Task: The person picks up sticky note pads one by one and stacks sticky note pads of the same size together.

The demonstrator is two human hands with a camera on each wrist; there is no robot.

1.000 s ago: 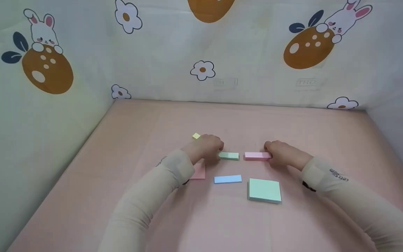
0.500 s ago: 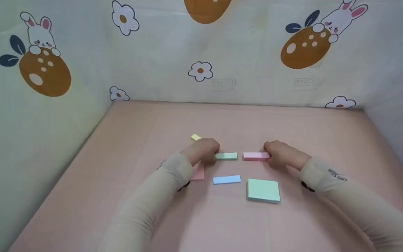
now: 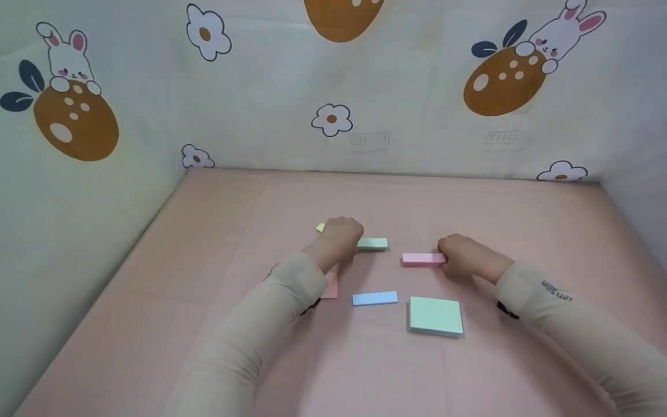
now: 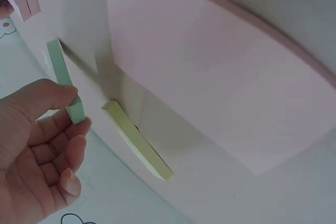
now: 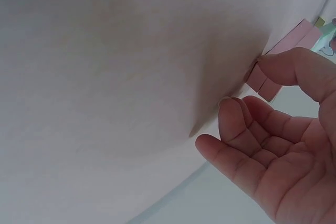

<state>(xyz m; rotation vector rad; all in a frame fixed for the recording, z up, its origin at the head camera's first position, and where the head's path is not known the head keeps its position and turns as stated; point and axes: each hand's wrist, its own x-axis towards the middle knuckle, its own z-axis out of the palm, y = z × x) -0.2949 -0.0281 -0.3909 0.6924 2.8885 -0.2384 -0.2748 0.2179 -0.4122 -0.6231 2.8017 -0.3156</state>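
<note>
Green strip (image 3: 373,244), pinched by the left hand (image 3: 341,238), is left of pink strip (image 3: 422,260), pinched by the right hand (image 3: 472,256); both run sideways, ends apart.

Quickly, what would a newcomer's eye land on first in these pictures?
Over the pink surface, probably the left hand pinching a green strip and the right hand holding the end of a pink block. Nearer the head camera lies a larger mint pad, a blue strip to its left. On the back wall, a printed rabbit stands out.
</note>
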